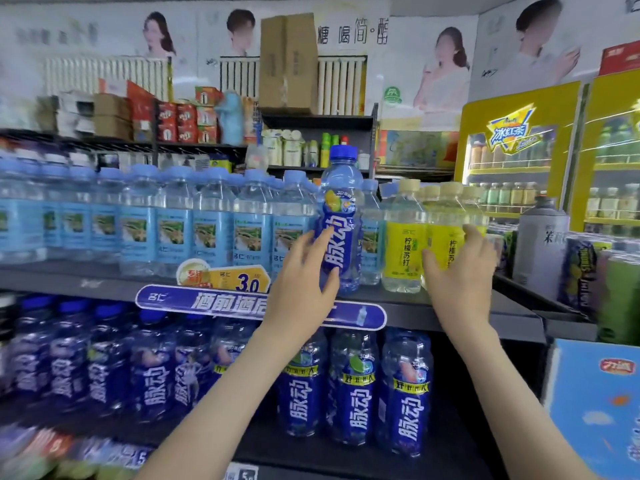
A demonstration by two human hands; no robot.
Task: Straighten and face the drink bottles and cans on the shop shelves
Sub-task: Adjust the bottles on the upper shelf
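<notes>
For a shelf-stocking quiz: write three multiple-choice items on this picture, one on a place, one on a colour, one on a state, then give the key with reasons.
1. Where does the tall dark-blue-labelled bottle stand?
A. on the lower shelf
B. on the upper shelf, between light-blue-labelled water bottles and lemon soda bottles
C. on a cardboard box

2. What colour is the label of the lemon soda bottle that the right hand grips?
A. red
B. white
C. yellow

3. How is the tall dark-blue-labelled bottle under the left hand?
A. upright, capped
B. lying on its side
C. upright, cap off

Key: 1 B, it stands at that shelf's front between the two kinds; 2 C, the fingers curl round a yellow label; 3 A, it stands straight with its blue cap on.
</notes>
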